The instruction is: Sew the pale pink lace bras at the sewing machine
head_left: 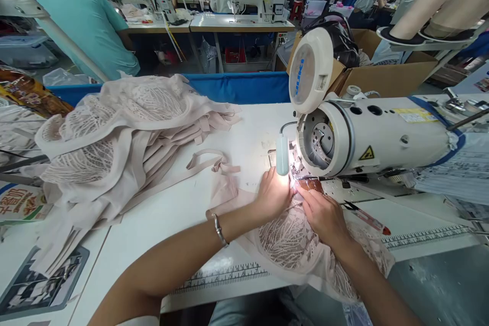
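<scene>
Currently, the left hand (275,194) and right hand (324,216) meet half-curled on the lace (288,244), though the glare leaves me unable to tell whether they pinch or merely press it. The lace lies on the desk (160,244), at six o'clock from the machine (362,135). Snips (369,218) rest at the right hand's three o'clock; a pile (137,140) sits at the left hand's ten.

garment (284,244): openwork cloth, matt | machine (389,132): smooth, glossy shell | tabletop (252,119): smooth, glossy | bracelet (219,230): shiny metal | box (385,80): matt cardboard | wrapper (34,92): glossy plastic
</scene>
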Tool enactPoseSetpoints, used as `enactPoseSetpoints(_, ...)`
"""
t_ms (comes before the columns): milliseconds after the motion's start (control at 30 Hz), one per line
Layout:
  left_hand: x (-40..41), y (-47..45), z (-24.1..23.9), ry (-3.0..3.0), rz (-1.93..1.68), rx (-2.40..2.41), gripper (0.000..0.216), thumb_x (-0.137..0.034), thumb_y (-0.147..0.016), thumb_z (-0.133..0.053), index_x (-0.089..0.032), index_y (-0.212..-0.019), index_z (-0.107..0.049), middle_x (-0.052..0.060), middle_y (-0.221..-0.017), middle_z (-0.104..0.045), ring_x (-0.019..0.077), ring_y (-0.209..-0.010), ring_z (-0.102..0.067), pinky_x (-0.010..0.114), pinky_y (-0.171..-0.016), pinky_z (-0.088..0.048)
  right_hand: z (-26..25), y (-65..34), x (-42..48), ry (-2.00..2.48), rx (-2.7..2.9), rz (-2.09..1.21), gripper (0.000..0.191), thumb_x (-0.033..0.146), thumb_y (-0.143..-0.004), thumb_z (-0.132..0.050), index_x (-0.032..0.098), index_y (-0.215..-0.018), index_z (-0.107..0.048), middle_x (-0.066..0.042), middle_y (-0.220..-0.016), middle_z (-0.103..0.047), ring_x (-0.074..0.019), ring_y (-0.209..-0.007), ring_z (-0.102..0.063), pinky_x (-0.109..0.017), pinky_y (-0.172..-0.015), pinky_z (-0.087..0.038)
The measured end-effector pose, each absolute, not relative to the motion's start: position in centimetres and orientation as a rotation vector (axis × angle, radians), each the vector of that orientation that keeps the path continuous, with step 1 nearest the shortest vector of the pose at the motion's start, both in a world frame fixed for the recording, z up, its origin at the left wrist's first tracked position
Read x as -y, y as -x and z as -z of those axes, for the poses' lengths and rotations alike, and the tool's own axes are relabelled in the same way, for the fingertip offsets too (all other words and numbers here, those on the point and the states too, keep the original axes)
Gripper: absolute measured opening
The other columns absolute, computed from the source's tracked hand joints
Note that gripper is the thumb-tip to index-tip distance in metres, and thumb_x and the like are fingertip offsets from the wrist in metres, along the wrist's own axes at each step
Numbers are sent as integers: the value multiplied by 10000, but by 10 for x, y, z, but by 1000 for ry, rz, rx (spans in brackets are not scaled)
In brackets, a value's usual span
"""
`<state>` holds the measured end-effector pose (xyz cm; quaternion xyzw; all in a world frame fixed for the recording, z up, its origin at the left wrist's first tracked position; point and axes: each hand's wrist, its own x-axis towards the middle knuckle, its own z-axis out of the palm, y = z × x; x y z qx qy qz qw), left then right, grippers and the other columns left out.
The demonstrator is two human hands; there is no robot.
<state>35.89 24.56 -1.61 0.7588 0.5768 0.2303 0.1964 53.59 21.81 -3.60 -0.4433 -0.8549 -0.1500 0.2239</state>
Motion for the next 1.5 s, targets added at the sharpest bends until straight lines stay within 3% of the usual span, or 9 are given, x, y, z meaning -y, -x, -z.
enactPoseSetpoints(100, -247, -365, 18, -2055, -658, -1653, 63, -231, -873, -617, -183, -878, -578, 87, -937, -649, 269, -968, -608, 391, -880, -446, 37, -536, -218, 1285, 2321, 293, 356, 131, -958, -426, 183, -1205, -677, -43, -875, -750, -182, -711, -670, -304, -654, -446)
enactPoseSetpoints(200, -247, -367, 22, -2005, -708, -1659, 89, -245, -874, -618, -189, -809, -593, 70, -929, -662, 253, -961, -610, 386, -903, -426, 35, -535, -222, 1455, 2145, 7, 311, 246, -946, -454, 184, -1184, -644, -46, -808, -714, -190, -650, -635, -301, -604, -441)
enactPoseSetpoints(367, -250, -361, 23, -1747, -881, -1556, 177, -273, -831, -716, -184, -723, -607, 0, -689, -626, 203, -843, -611, 301, -809, -427, 27, -530, -238, 1472, 1772, -523, 342, 510, -833, -577, 197, -944, -657, -78, -838, -692, -197, -665, -599, -347, -686, -505)
enactPoseSetpoints(533, -253, -359, 22, -1688, -908, -1478, 217, -343, -813, -739, -175, -705, -653, -31, -602, -588, 155, -673, -571, 257, -682, -420, 25, -527, -245, 1484, 1713, -711, 371, 554, -820, -611, 190, -820, -685, -68, -764, -714, -188, -645, -611, -317, -629, -504)
enactPoseSetpoints(800, -250, -359, 16, -1625, -919, -1414, 217, -261, -854, -638, -179, -652, -649, -27, -588, -589, 146, -640, -543, 252, -654, -397, 21, -528, -242, 1504, 1589, -811, 341, 514, -782, -651, 180, -824, -703, -40, -724, -683, -179, -658, -581, -307, -625, -478)
enactPoseSetpoints(1100, -251, -359, 17, -1678, -887, -1434, 188, -286, -859, -642, -190, -701, -676, -17, -684, -670, 172, -736, -581, 308, -827, -413, 19, -526, -240, 1515, 1550, -837, 346, 519, -755, -688, 177, -803, -715, -35, -687, -665, -174, -634, -556, -299, -604, -457)
enactPoseSetpoints(1300, -250, -358, 15, -1674, -875, -1419, 212, -299, -862, -610, -194, -686, -664, -12, -635, -636, 179, -731, -578, 283, -743, -425, 19, -526, -240, 1496, 1557, -827, 389, 568, -752, -706, 181, -792, -714, -58, -729, -699, -184, -650, -579, -305, -612, -477)
enactPoseSetpoints(1500, -249, -358, 13, -1675, -868, -1427, 188, -276, -856, -627, -198, -694, -681, -23, -607, -623, 175, -712, -581, 290, -764, -427, 20, -527, -241, 1496, 1555, -823, 359, 541, -755, -708, 184, -794, -724, -61, -730, -716, -195, -655, -613, -314, -615, -512)
